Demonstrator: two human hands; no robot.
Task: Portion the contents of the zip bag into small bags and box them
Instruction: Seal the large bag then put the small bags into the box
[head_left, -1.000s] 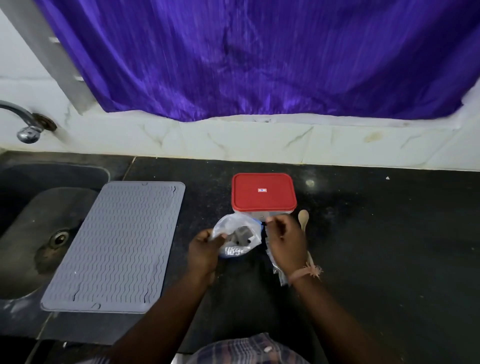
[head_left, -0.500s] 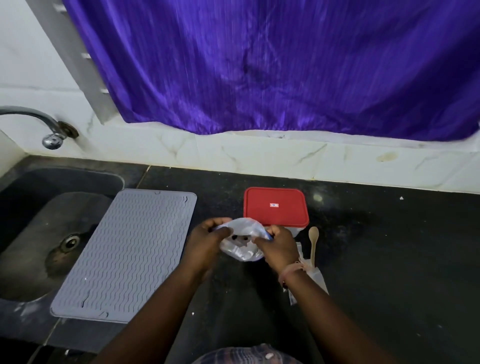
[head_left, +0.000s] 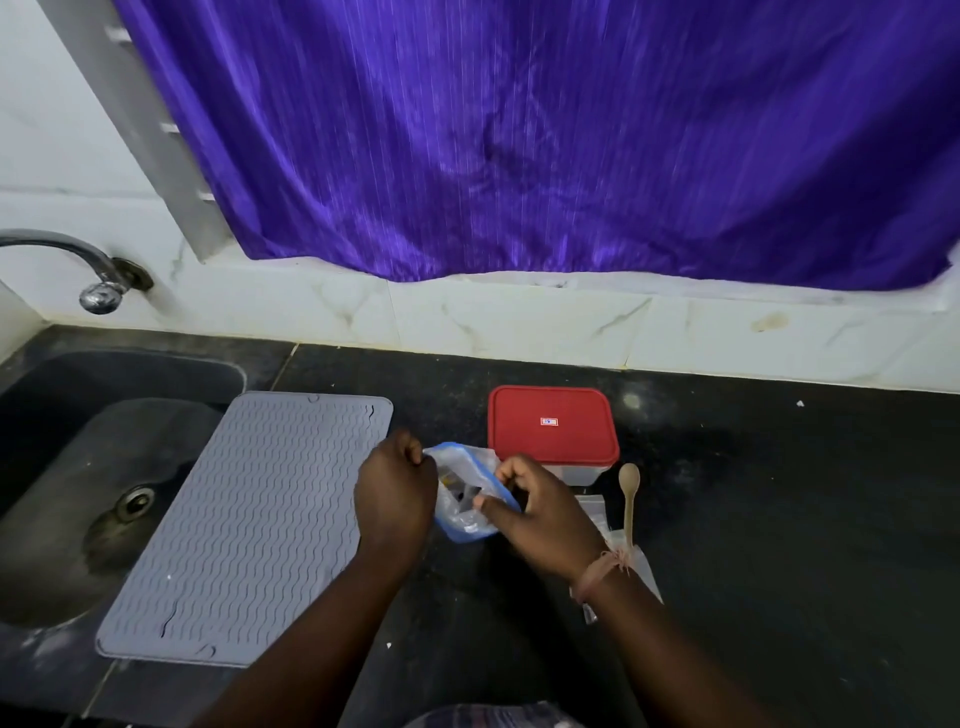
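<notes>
left hand (head_left: 396, 486) pinches left edge of zip bag (head_left: 470, 493), right hand (head_left: 540, 512) pinches right edge; both curled tight, likely pulling mouth apart to reach contents. bag sits on counter (head_left: 779, 519) just in front of box (head_left: 553, 428), lid on. spoon (head_left: 629, 499) and small bags (head_left: 636, 564) by right wrist, within reach. contents dark, unclear. small bags partly hidden by arm, count unknown.
</notes>
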